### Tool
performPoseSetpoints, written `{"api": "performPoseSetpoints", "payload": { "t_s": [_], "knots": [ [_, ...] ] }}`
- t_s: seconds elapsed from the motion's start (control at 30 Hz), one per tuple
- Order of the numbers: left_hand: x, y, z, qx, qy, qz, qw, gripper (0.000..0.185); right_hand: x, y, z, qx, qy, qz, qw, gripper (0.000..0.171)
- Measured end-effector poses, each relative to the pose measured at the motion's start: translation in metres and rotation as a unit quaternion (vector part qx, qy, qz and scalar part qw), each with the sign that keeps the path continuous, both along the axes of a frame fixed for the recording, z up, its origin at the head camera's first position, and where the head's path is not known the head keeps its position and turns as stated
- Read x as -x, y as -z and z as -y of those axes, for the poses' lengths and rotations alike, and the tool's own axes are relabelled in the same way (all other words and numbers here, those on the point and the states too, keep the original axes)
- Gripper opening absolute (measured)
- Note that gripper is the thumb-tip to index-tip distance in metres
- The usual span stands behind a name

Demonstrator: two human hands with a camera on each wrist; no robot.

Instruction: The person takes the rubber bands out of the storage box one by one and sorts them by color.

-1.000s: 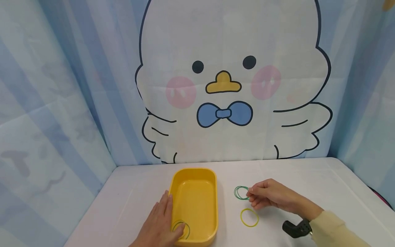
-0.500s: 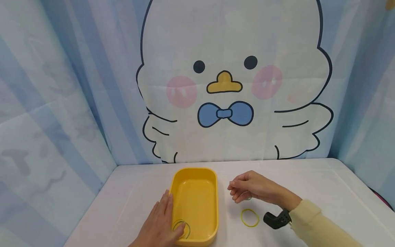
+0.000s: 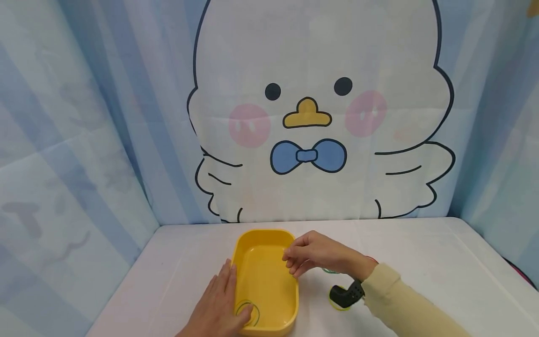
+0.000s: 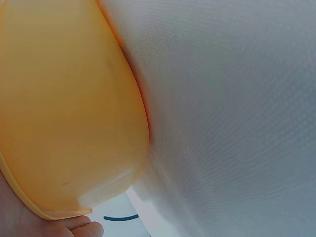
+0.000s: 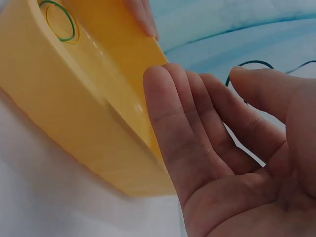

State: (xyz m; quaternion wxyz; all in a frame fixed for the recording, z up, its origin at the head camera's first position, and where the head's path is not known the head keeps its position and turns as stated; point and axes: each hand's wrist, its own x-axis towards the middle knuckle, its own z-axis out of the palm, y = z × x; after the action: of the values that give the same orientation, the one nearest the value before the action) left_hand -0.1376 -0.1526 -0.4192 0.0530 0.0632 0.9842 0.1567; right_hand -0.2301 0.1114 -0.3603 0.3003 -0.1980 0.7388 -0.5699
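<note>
The right hand (image 5: 232, 148) lies open-palmed, fingers relaxed, just beside the yellow tub (image 5: 84, 108). A green rubber band (image 5: 59, 19) lies inside the tub.

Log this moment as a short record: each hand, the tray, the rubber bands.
left hand: lies flat along the yellow tray's near-left rim, fingers straight
right hand: over the tray's right rim, fingers relaxed, palm bare in the wrist view
yellow tray: on the white table
bands in tray: near-left corner
bands on table: right of the tray, partly hidden
</note>
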Motion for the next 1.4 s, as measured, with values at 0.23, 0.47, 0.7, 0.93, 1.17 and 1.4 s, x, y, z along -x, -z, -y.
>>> {"api": "performPoseSetpoints", "payload": {
  "t_s": [0.23,0.47,0.7,0.93,1.17,1.4],
  "knots": [
    [-0.002,0.001,0.002,0.001,0.002,-0.012,0.9999,0.094,-0.002,0.001,0.026,-0.012,-0.026,-0.001,1.0,0.031],
    [-0.001,0.002,0.002,-0.001,0.004,-0.011,0.9999,0.093,-0.002,0.006,0.046,-0.044,-0.038,-0.003,0.998,0.027],
    [0.001,0.001,0.003,-0.002,0.007,-0.003,1.0,0.093,-0.004,0.012,0.061,-0.065,-0.051,-0.012,0.997,0.02],
    [0.001,0.001,0.004,-0.004,0.011,-0.003,0.9999,0.092,-0.007,0.022,0.078,-0.087,-0.073,-0.02,0.993,0.016],
    [0.003,0.001,0.004,-0.006,0.014,0.005,0.9999,0.092,-0.01,0.03,0.091,-0.099,-0.083,-0.021,0.991,0.015],
    [0.003,0.001,0.006,-0.005,0.019,0.01,0.9997,0.092,-0.012,0.038,0.1,-0.12,-0.084,-0.025,0.989,0.014]
  ]
}}
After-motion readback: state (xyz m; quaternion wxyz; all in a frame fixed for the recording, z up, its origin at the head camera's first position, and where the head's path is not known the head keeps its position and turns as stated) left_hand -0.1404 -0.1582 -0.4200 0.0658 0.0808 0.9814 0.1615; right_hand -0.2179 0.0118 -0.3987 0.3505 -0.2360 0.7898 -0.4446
